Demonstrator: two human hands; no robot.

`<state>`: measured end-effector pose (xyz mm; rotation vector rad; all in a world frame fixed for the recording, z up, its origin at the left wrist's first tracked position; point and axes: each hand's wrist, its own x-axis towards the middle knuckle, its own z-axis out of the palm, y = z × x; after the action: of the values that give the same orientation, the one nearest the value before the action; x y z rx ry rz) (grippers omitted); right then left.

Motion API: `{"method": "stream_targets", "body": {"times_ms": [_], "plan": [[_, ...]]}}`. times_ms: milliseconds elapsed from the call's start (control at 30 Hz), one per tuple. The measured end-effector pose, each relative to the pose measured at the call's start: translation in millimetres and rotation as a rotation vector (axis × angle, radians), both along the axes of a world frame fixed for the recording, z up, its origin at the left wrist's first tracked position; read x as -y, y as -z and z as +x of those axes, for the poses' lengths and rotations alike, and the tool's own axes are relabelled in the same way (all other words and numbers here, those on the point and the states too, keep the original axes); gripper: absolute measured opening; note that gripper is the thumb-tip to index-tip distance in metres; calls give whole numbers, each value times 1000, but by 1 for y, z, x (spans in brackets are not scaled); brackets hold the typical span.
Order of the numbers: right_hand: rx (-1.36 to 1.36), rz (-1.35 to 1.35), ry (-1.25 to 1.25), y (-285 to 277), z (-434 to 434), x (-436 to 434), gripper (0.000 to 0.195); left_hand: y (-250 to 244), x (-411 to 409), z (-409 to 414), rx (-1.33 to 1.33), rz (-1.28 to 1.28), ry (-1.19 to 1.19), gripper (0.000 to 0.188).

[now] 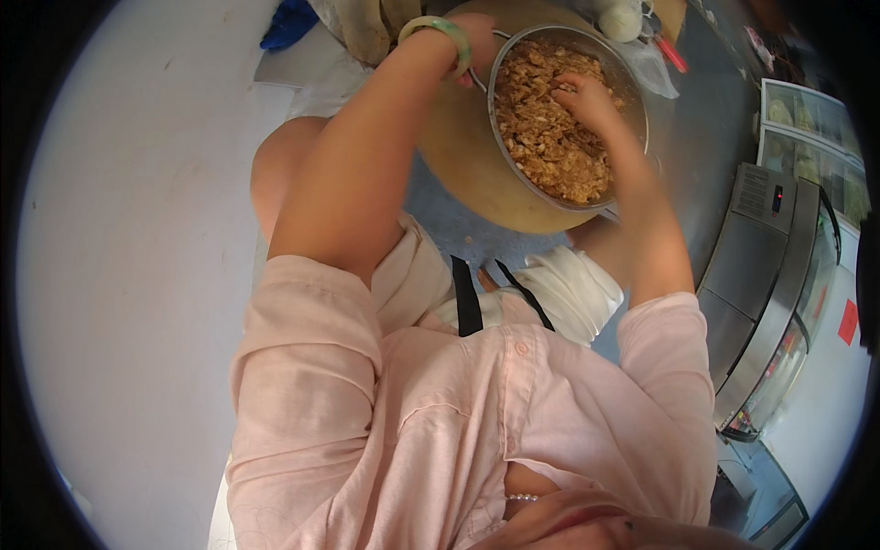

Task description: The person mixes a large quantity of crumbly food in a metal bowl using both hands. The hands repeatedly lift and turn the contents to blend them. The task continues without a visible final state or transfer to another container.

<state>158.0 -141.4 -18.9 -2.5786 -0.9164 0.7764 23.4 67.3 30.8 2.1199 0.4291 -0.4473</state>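
Observation:
A round metal pot [645,124] stands on a round yellowish board [457,172] in front of my knees. It holds a brown, chunky food mixture [543,137]. With a green and white bangle on the wrist, my left hand [474,45] is closed around the wire handle [477,81] at the pot's left side. My right hand [583,100] is inside the pot, low over the mixture, with its fingers curled; whether they hold any of it cannot be told.
Past the pot lie a pale round vegetable [620,22], a plastic bag [653,65] and a red-handled tool [672,55]. A stuffed sack [361,27] and a blue bag [289,24] are at the upper left. A steel refrigerated cabinet [746,247] stands on the right, a white wall [137,240] on the left.

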Motion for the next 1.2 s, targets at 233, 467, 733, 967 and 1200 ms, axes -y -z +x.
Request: {"method": "stream_targets", "body": {"times_ms": [233,467,733,967,1200], "plan": [[151,148,-74,27,12,12,34,2,-2,-2,-9,-17,-90,25],[-83,115,34,-7,3,34,31,-7,3,2,18,205,72,28],[-25,121,-41,-4,-1,33,29,6,-14,19,-111,168,86,59],[55,81,-191,-5,-32,19,30,18,-18,23,68,482,355,52],[140,176,-165,2,-38,35,28,24,-16,26,102,657,562,39]]}}
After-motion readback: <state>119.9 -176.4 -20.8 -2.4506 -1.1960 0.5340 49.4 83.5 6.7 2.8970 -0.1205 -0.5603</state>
